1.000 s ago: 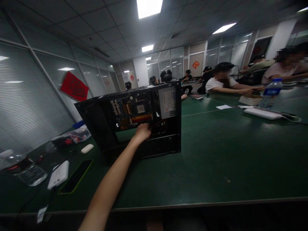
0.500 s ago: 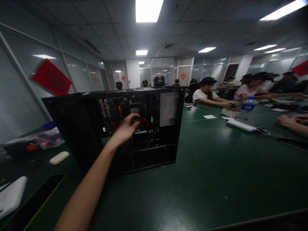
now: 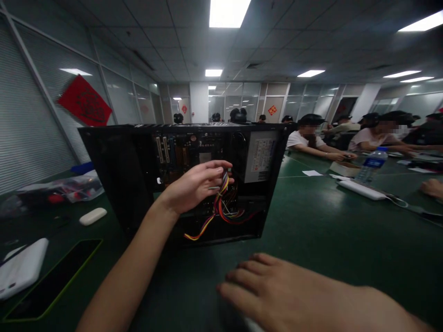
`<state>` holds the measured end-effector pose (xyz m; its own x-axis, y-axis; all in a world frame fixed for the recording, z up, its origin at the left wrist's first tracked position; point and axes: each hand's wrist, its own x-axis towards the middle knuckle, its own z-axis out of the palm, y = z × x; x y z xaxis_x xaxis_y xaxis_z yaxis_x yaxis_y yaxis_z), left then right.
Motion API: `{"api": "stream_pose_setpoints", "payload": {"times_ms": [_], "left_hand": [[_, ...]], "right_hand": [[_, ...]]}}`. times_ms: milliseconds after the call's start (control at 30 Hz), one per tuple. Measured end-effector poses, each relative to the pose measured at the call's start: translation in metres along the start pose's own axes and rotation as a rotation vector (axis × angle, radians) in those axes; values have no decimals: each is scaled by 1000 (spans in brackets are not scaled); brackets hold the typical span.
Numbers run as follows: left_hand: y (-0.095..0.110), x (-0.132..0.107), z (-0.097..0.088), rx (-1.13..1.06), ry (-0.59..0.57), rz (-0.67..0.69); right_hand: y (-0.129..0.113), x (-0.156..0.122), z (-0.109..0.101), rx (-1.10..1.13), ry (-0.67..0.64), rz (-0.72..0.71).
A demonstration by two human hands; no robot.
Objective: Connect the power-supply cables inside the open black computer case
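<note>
Newly in at lower right, the right hand (image 3: 277,288) extends loosely (hold unclear); mid-frame, the left hand (image 3: 194,184) pinches cables (image 3: 219,199), best supported without tugging.

The computer case (image 3: 121,180) is black, its cables (image 3: 218,203) yellow, red and purple, the table (image 3: 328,240) dark green

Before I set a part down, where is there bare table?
Free: green table between the computer case, paper sheet and right hand. Crowded: the computer case's left, with a plastic bag, white oval object and green-edged slab.
</note>
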<state>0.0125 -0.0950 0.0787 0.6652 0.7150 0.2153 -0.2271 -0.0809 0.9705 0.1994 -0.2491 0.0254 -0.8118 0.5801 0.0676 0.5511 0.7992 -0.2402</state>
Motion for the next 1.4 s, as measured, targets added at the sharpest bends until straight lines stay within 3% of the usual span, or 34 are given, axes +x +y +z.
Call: {"api": "stream_pose_setpoints", "payload": {"times_ms": [33,167,333,600,900,1067,1200,1400], "left_hand": [[1,0,1,-43,23,-7],[5,0,5,-137,117,-48],[9,-1,15,-250,226,-56],[12,-7,24,-300,279,-67],[13,-6,24,-339,303,-72],[14,-7,28,-308,319,-5],[11,-6,24,-356,241,18],[3,1,2,-391,81,76]], "right_hand": [[4,-3,-13,-88,11,87],[14,-10,-52,-152,119,144],[20,0,-75,-97,282,69],[42,33,-71,9,313,-48],[44,47,-65,-37,369,-19],[47,57,-75,-99,387,25],[62,66,-86,-160,440,15],[81,77,-85,-110,559,-92]]}}
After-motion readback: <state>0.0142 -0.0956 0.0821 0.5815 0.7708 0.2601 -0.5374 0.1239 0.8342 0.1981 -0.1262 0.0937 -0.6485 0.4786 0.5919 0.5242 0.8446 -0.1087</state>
